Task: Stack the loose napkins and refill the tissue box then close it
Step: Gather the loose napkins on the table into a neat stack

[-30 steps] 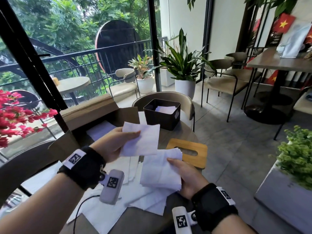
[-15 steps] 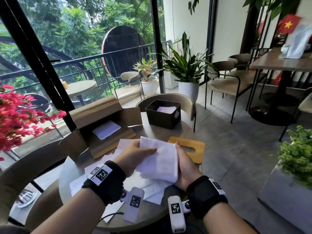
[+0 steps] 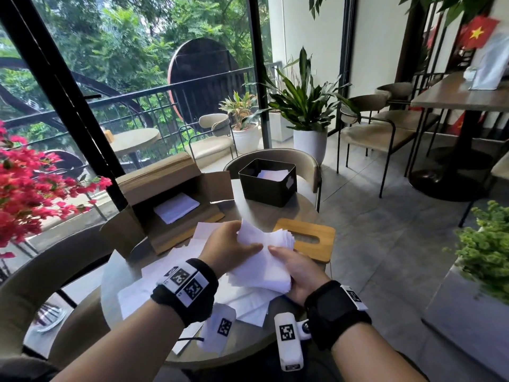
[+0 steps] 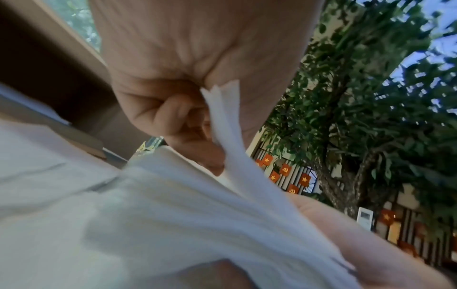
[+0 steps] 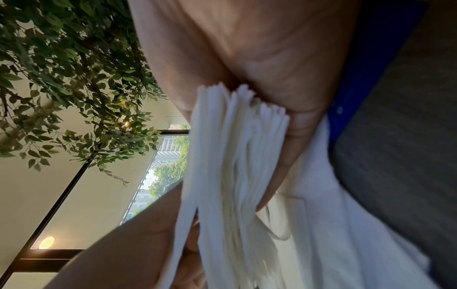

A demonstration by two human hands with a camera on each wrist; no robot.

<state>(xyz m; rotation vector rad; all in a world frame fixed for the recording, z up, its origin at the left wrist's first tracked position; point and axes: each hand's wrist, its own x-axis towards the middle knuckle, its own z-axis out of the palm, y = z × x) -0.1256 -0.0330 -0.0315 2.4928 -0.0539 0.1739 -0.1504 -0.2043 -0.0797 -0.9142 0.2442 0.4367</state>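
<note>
Both hands hold one stack of white napkins (image 3: 264,260) above the round table (image 3: 264,213). My left hand (image 3: 231,246) pinches the stack's left edge between thumb and curled fingers, as the left wrist view shows at the napkin stack (image 4: 227,121). My right hand (image 3: 294,268) grips the stack from the right and below; its edges (image 5: 237,121) fan out against the palm. More loose napkins (image 3: 154,288) lie spread on the table beneath. The black tissue box (image 3: 267,183) stands open at the far side with a few napkins inside. Its wooden lid (image 3: 305,238) lies flat right of the stack.
An open cardboard carton (image 3: 170,205) holding napkins lies on the table's left. A chair back (image 3: 275,161) stands behind the box. Red flowers (image 3: 30,183) hang at the left, a green plant (image 3: 487,246) at the right. Other chairs and a table stand farther right.
My left hand brought its single napkin down onto the stack in my right hand. Both hands now squeeze the stack together, a little farther from me.
</note>
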